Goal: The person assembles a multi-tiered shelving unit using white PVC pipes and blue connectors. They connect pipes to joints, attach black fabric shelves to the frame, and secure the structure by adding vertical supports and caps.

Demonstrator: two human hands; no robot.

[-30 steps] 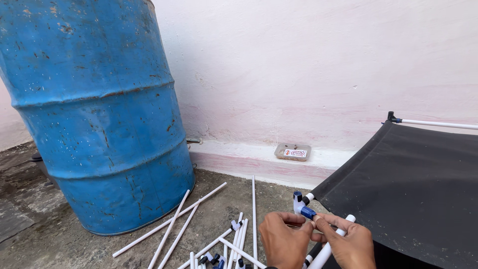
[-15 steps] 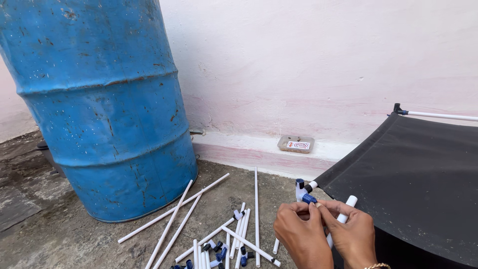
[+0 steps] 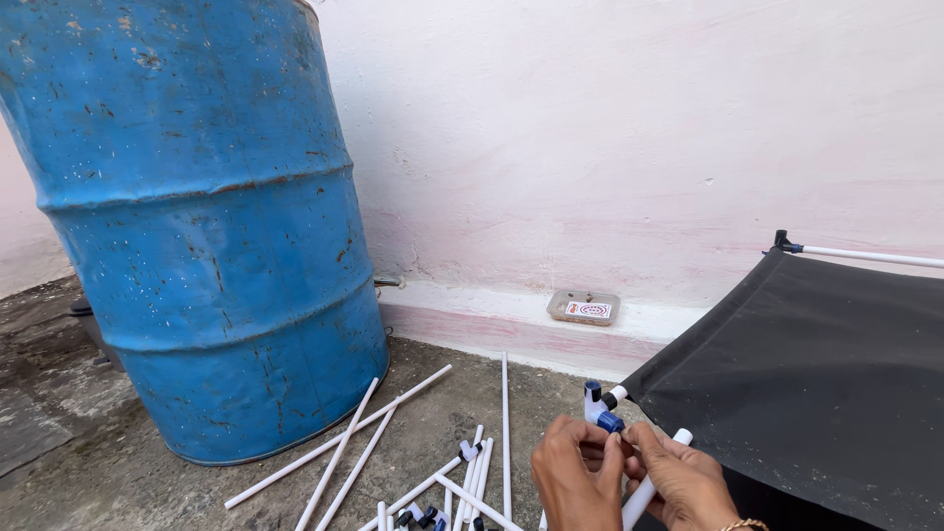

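1. Head view shows a white tube with a blue connector held low in the frame, just right of centre, between both hands.
2. The left hand pinches the blue connector between thumb and fingertips; its fingers are curled close together.
3. The right hand grips the white tube, its fingers pressed together around the shaft, so the tube's middle is hidden under them.
4. The tube's long axis runs on a diagonal: its capped end sticks out far and right past the right hand, while the lower end points near and left.
5. Just beyond the fingers stands a white fitting at the corner of a black fabric panel, which fills the right side.
6. Loose white tubes lie scattered on the concrete floor to the left.
7. Farther left stands a large blue drum against a pale wall.
8. A small clear box rests on the wall's ledge.
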